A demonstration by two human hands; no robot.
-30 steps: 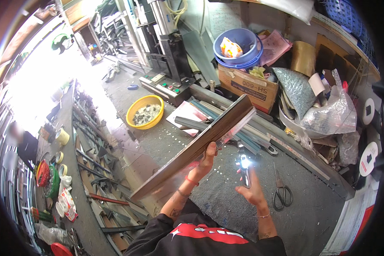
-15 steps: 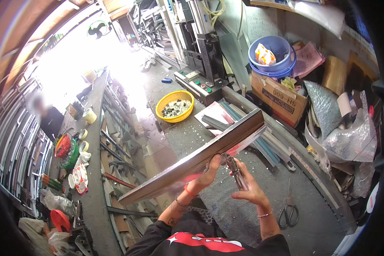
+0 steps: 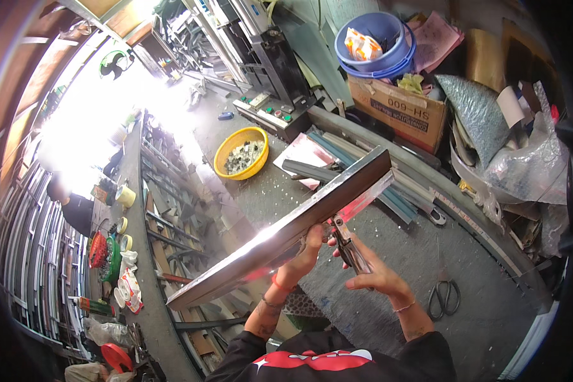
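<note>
A long metal profile (image 3: pixel 299 219) slants up from lower left to upper right in front of me, with a clear, red-tinted strip along its underside. My left hand (image 3: pixel 298 262) grips it from below near the middle, thumb up against its side. In my right hand (image 3: pixel 383 277) is a pair of metal pliers (image 3: pixel 352 251), fingers wrapped round the handles. The pliers' head is up at the profile's lower edge, close to my left fingertips; whether the jaws bite on it I cannot tell.
Black-handled scissors (image 3: pixel 444 298) lie on the grey bench at right. Beyond the profile stand a yellow basin (image 3: pixel 220 164) of small parts and a black machine (image 3: pixel 275 70). Profiles (image 3: pixel 398 207) and a cardboard box (image 3: pixel 395 113) are on the right. A person (image 3: pixel 75 207) is at far left.
My view has shifted, so the surroundings sit farther left and the scissors lower. Both hands keep their hold; the pliers stay at about the same spot under the profile.
</note>
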